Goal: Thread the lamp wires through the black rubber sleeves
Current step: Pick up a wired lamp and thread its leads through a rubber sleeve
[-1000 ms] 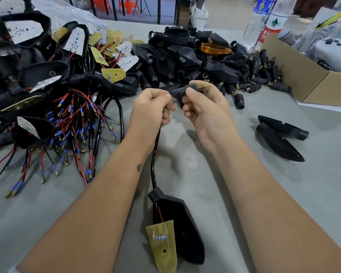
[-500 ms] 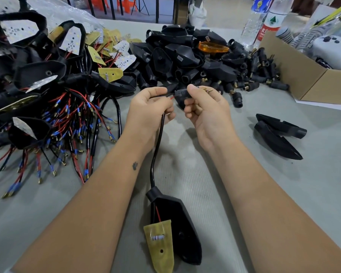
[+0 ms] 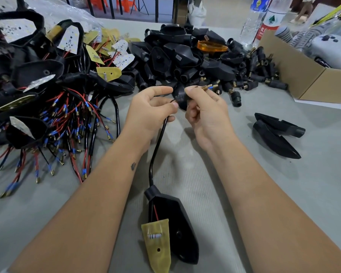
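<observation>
A black lamp housing with a yellow circuit board lies on the table near me. Its black wire runs up into my left hand, which pinches it just before the sleeve. My right hand grips a black rubber sleeve with a brass threaded end. A blue-tipped wire end sticks out past the brass thread. Both hands are held above the table, close together.
Wired lamps with red and black leads are heaped at the left. Empty black housings and loose sleeves pile up behind the hands. Two black housings lie at the right, near a cardboard box and water bottles.
The wire has gone further into the sleeve: its blue-tipped end now shows beyond the brass thread. My left hand has loosened and shifted slightly away from the sleeve.
</observation>
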A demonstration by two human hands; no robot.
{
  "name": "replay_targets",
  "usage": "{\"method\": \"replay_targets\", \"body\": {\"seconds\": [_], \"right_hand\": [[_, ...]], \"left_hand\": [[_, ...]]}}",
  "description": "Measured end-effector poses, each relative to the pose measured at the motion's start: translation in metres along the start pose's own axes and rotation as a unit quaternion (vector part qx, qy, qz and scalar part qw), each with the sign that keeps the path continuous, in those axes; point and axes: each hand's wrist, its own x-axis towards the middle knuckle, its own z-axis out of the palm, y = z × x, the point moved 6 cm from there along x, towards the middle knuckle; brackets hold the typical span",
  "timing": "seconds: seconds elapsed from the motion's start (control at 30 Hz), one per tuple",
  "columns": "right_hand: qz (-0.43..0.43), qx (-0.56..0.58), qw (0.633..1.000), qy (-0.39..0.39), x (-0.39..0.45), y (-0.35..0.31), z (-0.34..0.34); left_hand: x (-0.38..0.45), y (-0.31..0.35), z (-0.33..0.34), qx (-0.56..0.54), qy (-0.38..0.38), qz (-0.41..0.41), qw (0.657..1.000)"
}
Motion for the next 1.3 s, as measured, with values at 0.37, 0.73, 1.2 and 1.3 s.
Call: {"method": "replay_targets", "body": {"seconds": [0.37,0.73,1.2,1.3], "right_hand": [[0.009,0.023,1.0,0.001,0.003,0.002,-0.003],[0.01,-0.008,1.0,0.014,0.006,0.002,-0.008],[-0.059,-0.149,0.986,0.034,0.005,-0.008,-0.013],[-0.059,-0.165,0.984,0.043,0.005,-0.009,-0.014]], "left_hand": [[-0.003,0.002,-0.001,0.027,0.012,-0.02,0.999],[-0.002,0.002,0.0,0.038,-0.024,-0.032,0.998],[-0.003,0.008,0.004,0.11,-0.05,0.072,0.99],[-0.006,0.013,0.007,0.141,-0.062,0.122,0.98]]}}
